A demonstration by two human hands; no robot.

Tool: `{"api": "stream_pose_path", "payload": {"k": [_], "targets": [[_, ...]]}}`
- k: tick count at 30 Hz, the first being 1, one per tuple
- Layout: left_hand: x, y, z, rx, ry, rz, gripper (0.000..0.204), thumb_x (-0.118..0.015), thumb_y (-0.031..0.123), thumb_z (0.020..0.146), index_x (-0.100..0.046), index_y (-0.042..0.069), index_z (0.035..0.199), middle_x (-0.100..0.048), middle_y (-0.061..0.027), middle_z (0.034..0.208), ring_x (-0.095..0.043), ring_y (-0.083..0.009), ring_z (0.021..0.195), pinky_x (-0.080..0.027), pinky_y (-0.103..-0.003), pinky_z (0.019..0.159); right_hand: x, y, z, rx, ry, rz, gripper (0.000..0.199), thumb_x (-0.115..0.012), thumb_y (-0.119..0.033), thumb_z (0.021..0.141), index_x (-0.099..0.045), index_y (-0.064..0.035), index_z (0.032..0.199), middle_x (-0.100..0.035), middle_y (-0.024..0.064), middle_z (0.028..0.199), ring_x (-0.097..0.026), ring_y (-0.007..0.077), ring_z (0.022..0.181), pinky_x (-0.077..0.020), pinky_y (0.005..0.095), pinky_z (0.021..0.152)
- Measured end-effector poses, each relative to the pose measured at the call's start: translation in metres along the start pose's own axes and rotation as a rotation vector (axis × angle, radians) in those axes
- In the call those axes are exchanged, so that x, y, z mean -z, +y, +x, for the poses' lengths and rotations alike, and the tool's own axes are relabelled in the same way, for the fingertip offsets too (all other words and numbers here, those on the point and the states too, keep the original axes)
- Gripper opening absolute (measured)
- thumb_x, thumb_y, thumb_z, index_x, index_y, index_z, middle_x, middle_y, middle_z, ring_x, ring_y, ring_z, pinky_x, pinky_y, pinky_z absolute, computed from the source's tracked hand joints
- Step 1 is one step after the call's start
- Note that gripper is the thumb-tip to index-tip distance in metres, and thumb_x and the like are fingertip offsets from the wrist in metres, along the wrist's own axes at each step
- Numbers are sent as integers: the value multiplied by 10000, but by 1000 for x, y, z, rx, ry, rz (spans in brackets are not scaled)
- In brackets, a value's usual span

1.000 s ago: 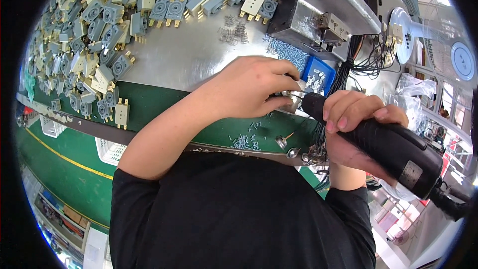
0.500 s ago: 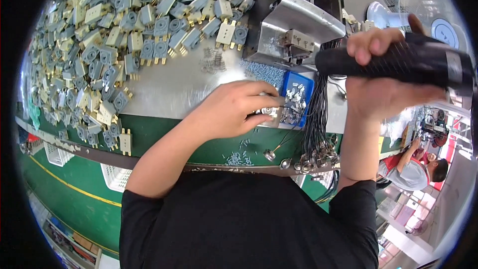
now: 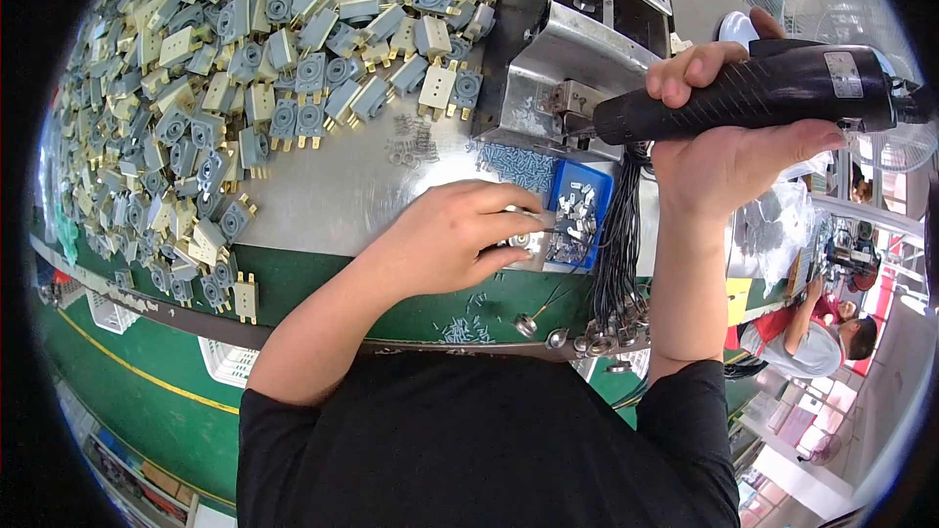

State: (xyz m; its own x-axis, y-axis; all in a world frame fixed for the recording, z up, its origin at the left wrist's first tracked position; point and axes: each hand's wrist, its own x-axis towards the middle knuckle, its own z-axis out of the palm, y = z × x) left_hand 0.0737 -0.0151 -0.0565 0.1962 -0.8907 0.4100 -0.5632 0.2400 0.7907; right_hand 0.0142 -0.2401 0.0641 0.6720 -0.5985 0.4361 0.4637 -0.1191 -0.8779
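My right hand (image 3: 709,171) grips the black electric driver (image 3: 773,93), nose pointing left over the worktop (image 3: 337,200); my left hand (image 3: 455,235) curls round a small metal piece (image 3: 521,237) near the front edge, beside the blue tray (image 3: 605,191), grey-and-cream connectors (image 3: 279,5) crowding the left end!

On the table (image 3: 323,203), housings (image 3: 246,61) fill the frame's upper left; a machine (image 3: 577,37) stands right of them; below it, small parts (image 3: 577,205) lie in a tray (image 3: 590,174) between the left hand (image 3: 458,233) and cables (image 3: 618,244).
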Motion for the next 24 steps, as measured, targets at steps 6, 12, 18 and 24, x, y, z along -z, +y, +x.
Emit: {"api": "stream_pose_path", "payload": {"k": [6, 12, 18, 24], "targets": [[-3, -2, -1, 1, -8, 7, 301, -789, 206, 857, -725, 106, 1134, -700, -44, 1215, -700, -294, 1048, -577, -423, 892, -23, -7, -4, -80, 97, -174, 1156, -317, -1026, 762, -463, -35, 1339, -541, 80, 758, -527, 218, 631, -483, 409, 645], [-3, -1, -2, 4, -5, 10, 317, -793, 207, 853, -727, 107, 1146, -703, -48, 1214, -702, -296, 1054, -579, -418, 899, -15, 0, -5, -40, 11, 176, 1095, -303, -989, 806, -475, 12, 1213, -604, 149, 699, -591, 256, 578, -517, 368, 567], [0, 0, -1, 12, -5, -19, 366, -795, 189, 845, -731, 116, 1198, -706, -49, 1231, -704, -292, 1074, -580, -404, 915, -15, 2, -10, -47, -9, 191, 1165, -322, -1030, 737, -479, 10, 1237, -604, 135, 699, -588, 243, 577, -512, 358, 563], [-1, 0, -1, 7, 17, -58, 335, -822, 121, 812, -730, 65, 1129, -715, -105, 1216, -706, -321, 1074, -584, -430, 904, -28, -7, -12, -51, 21, -92, 1302, -322, -1052, 692, -431, 44, 1387, -593, 105, 680, -582, 216, 554, -510, 347, 559]]}}
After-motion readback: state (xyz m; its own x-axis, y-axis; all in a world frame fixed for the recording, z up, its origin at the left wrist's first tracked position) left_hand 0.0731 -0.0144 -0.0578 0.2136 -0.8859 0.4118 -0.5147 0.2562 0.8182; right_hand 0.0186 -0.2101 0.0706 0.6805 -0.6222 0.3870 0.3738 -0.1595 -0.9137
